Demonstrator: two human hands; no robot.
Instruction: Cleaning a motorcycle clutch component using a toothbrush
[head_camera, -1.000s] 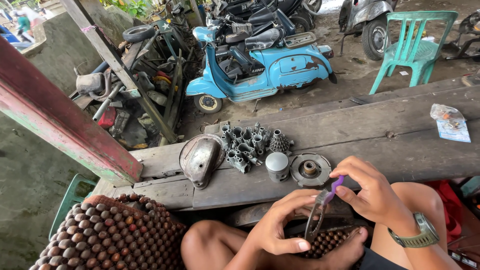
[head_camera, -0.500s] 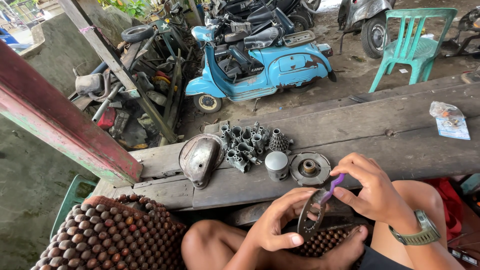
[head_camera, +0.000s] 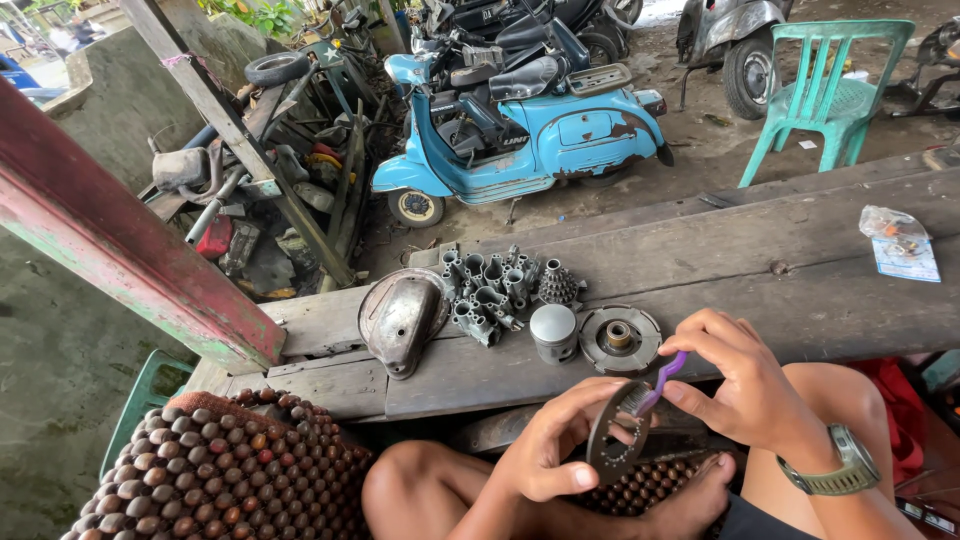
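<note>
My left hand (head_camera: 545, 450) grips a dark round metal plate (head_camera: 612, 440) with holes, held upright over my lap. My right hand (head_camera: 735, 380), with a green watch on the wrist, pinches a purple-handled brush (head_camera: 655, 385) whose bristles rest against the plate's upper edge. Just beyond my hands, on the grey wooden bench (head_camera: 760, 270), lie a round clutch-like disc (head_camera: 620, 338), a small silver piston (head_camera: 553, 330), a cluster of metal gear parts (head_camera: 495, 285) and a rusty domed cover (head_camera: 400, 320).
A wooden-bead seat mat (head_camera: 200, 475) lies at lower left. A plastic bag with a paper (head_camera: 900, 245) sits at the bench's right end. Past the bench stand a light blue scooter (head_camera: 520, 130), a green plastic chair (head_camera: 830, 90), scrap parts (head_camera: 260, 190) and a red-green wooden post (head_camera: 120, 240).
The plate has turned slightly in my left hand and the brush has shifted along its upper edge. Everything on the bench stays where it was.
</note>
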